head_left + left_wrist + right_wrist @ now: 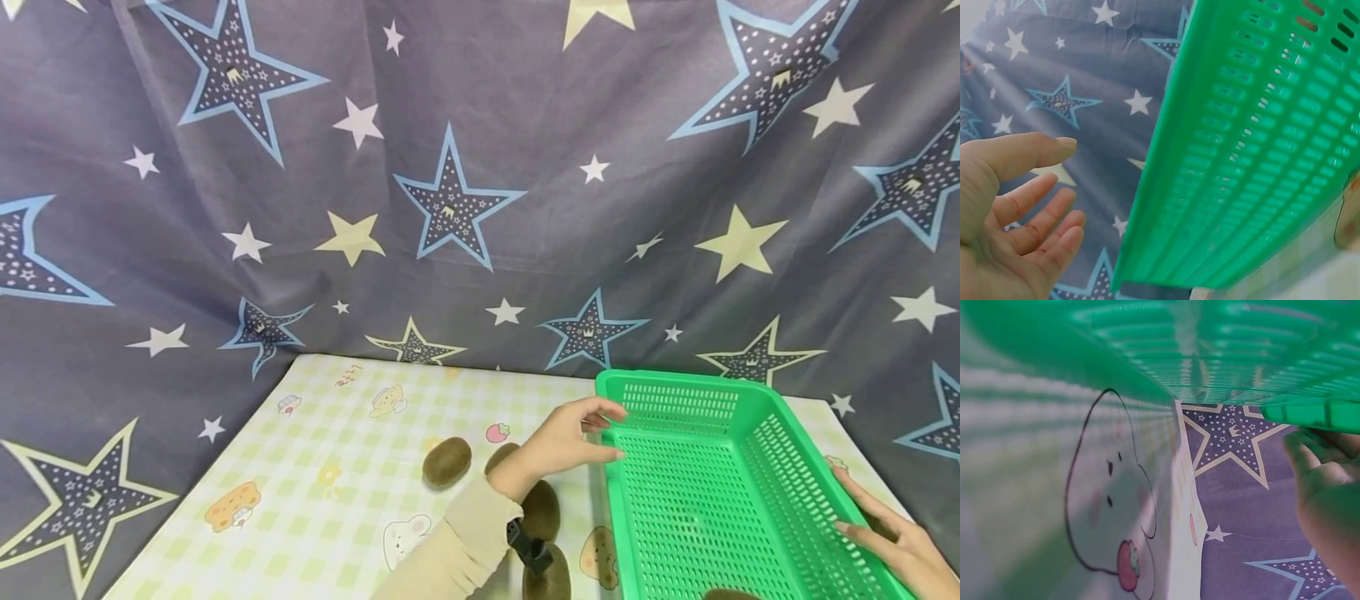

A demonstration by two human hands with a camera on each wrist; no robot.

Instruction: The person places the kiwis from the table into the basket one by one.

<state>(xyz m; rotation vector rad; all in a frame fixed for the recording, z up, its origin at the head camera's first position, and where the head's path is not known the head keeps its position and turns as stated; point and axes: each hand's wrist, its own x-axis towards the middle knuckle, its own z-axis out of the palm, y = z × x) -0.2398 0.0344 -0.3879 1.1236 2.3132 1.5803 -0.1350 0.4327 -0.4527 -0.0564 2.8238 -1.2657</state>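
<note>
A green perforated plastic basket (pixel 611 500) stands on the right of the table. At its left rim my left hand (pixel 562 437) hovers with fingers loosely bent and nothing in it; the left wrist view shows this hand (pixel 1019 215) apart from the rim. My right hand (pixel 896 533) is at the right rim, its thumb over the edge and the fingers along the outside. Part of that grip is hidden behind the rim in the right wrist view. A brown kiwifruit (pixel 447 462) lies left of my left hand, and several more are partly covered by my left forearm.
One brown rounded thing (pixel 731 594) shows at the frame's bottom edge, inside the basket. A green checked tablecloth (pixel 300 467) with cartoon prints covers the table. Behind it hangs a dark curtain (pixel 525 100) with stars.
</note>
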